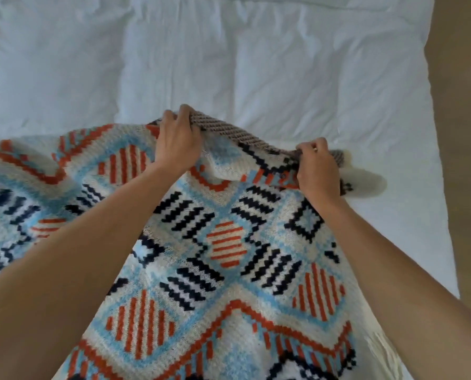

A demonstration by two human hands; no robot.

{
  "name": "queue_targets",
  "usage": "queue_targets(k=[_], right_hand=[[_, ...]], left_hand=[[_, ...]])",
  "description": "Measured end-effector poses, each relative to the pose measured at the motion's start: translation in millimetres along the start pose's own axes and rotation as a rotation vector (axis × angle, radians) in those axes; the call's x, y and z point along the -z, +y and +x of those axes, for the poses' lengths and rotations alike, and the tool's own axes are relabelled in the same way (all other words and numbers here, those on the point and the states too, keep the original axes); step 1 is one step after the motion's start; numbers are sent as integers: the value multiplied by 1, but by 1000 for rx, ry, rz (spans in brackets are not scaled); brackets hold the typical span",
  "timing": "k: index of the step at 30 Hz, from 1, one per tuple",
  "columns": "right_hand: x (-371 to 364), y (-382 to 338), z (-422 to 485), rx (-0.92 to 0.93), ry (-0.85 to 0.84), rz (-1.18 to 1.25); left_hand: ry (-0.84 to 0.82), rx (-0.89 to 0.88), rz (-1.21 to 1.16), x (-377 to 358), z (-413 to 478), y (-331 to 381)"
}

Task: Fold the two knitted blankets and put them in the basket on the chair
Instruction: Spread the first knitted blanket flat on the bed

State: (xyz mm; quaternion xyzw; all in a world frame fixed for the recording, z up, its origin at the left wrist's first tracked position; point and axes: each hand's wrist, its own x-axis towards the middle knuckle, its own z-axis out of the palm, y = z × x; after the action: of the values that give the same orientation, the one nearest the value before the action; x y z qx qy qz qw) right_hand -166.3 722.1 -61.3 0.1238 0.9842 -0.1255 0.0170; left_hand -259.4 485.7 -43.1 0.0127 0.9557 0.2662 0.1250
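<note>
Head view is looking down onto a wide white quilted duvet, wrinkled and stitched into puffy panels, which is spreading out beyond the hands and to either side of them. A strip of tan floor is running along the duvet's edge, well out past the right hand.

Both bare forearms are reaching forward over a cream knitted blanket patterned with light-blue bands, orange-striped diamonds and navy zigzag bars. It is lying open on the duvet under and between the arms, stretching from the hands back toward the person and spilling far out to the left of the left arm. Its far edge is being lifted off the duvet at the hands.

The left hand is curling its fingers over that raised edge and bunching the fabric in a closed grip. The right hand, nearer the person and further right, is pinching the same edge in a tight fist, knuckles up. Between the two hands a grey-brown ribbed knit band is sagging slightly as it is running from one grip to the other; whether it is the blanket's reverse side or a separate piece cannot be told. Just beyond the right hand a white fluffy tuft is resting on the duvet. A white fringe is trailing off the blanket's side under the right forearm.
</note>
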Motion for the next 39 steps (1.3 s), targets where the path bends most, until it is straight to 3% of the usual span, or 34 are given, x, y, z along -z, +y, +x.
queue_targets(k=[2,5,7,10,15,17,22,25,29,32,35,39], right_hand=[[-7,2,10,27,30,17],[-26,16,6,30,-214,-65],[-29,24,2,-8,-306,-6],[-23,31,-2,-23,-253,174],[-22,50,-7,12,-432,-173],[-19,49,8,18,-314,-227],[31,25,84,-48,263,-206],[42,14,128,-59,372,-196],[1,14,131,-48,86,-216],[-26,20,94,-78,24,-144],[-43,35,43,-78,-51,-99],[-46,55,-33,-142,-92,-54]], left_hand=[[-101,9,17,-9,6,-8],[-371,-6,322,-23,1,-31],[-330,-43,450,-28,-2,-38],[-227,-30,466,-27,2,-38],[-197,-26,478,-26,14,-40],[-169,8,388,-25,16,-33],[123,39,126,4,50,1],[171,24,-42,10,77,7],[-120,35,3,-9,78,-8],[-254,7,206,-27,62,-19],[-207,-73,374,-41,41,-19],[-180,-222,384,-70,-7,-6]])
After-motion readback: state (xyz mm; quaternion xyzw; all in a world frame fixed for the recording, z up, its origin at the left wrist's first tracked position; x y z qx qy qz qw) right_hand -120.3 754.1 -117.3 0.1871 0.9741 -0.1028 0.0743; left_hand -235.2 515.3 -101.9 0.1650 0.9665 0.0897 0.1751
